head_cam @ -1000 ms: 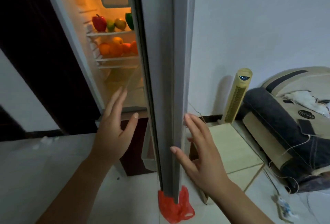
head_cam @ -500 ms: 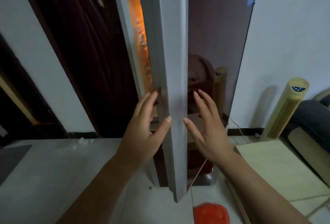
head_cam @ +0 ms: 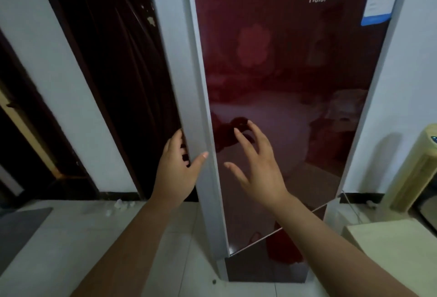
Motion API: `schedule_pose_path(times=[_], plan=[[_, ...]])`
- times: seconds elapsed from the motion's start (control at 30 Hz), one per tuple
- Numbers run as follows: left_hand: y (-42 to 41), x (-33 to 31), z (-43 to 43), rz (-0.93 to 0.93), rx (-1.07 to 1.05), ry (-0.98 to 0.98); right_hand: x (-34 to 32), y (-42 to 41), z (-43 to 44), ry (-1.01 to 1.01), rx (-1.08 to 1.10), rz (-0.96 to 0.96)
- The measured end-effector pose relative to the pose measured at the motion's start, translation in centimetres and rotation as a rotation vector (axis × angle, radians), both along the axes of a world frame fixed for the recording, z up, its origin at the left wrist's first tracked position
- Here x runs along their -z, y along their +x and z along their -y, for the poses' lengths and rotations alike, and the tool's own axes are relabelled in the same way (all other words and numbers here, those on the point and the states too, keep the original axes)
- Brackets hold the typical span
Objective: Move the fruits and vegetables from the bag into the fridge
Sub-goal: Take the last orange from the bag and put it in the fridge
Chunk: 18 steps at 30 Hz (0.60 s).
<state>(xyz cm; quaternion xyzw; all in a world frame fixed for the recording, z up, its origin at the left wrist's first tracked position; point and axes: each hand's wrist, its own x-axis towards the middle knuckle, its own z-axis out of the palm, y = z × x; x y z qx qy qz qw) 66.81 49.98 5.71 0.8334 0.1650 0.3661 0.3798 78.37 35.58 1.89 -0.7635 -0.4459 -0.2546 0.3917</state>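
Observation:
The fridge's glossy dark-red upper door (head_cam: 295,72) stands almost flush with the cabinet, and no inside light or produce shows. My left hand (head_cam: 176,173) holds the door's grey left edge (head_cam: 201,107), with the thumb on the grey side and the fingers tucked behind it. My right hand (head_cam: 257,166) is spread open in front of the red face at mid height, holding nothing; I cannot tell whether it touches the door. The bag is out of sight; only a dim red shape (head_cam: 283,244) shows low on the door, like a reflection.
A dark wooden door (head_cam: 113,60) stands left of the fridge. On the right are a pale tower fan (head_cam: 416,169) and a beige box (head_cam: 390,244) on the tiled floor. A dark mat (head_cam: 16,228) lies at the far left. The lower fridge door (head_cam: 264,270) is closed.
The fridge door has swung from wide open to almost closed, hiding the lit shelves of fruit. Both hands followed it, and the view turned to face the door's front.

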Motion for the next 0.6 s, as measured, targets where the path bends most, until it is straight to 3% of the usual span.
schedule_pose_path(times=[0.13, 0.23, 0.33, 0.6], plan=[[2.6, 0.5, -2.4, 0.017, -0.147, 0.167, -0.2, 3.9, -1.7, -0.041, 0.035, 0.042], [4.8, -0.1, -3.1, 0.066, -0.235, 0.496, -0.5, 7.4, -2.5, -0.072, 0.099, 0.078], [7.9, -0.2, -4.1, 0.012, -0.182, 0.746, -0.7, 10.3, -3.0, -0.078, 0.142, 0.11], [14.6, 1.5, -5.7, -0.15, -0.193, 0.767, 0.5, 15.4, -3.3, -0.186, 0.248, 0.115]])
